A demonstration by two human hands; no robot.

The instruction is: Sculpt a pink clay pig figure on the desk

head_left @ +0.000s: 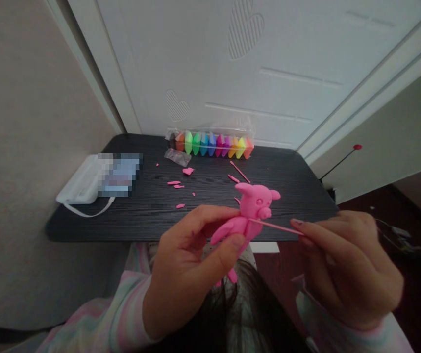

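Note:
A pink clay pig figure [256,200] with ears, snout, arms and legs is held upright in front of the table. My left hand [191,267] is closed around its body, thumb in front and fingers behind. Between the thumb and fingers of my right hand [346,264] is a thin pink stick [278,227]. Its far tip touches the pig at the neck, just below the snout. Part of the pig's torso is hidden by my left thumb.
On the dark table [140,220] lie several pink clay scraps [188,171] and another thin pink stick [240,172]. Coloured clay packs [210,144] line the back edge. At left are a white device [83,181] with a cable and a blurred-out item [120,175].

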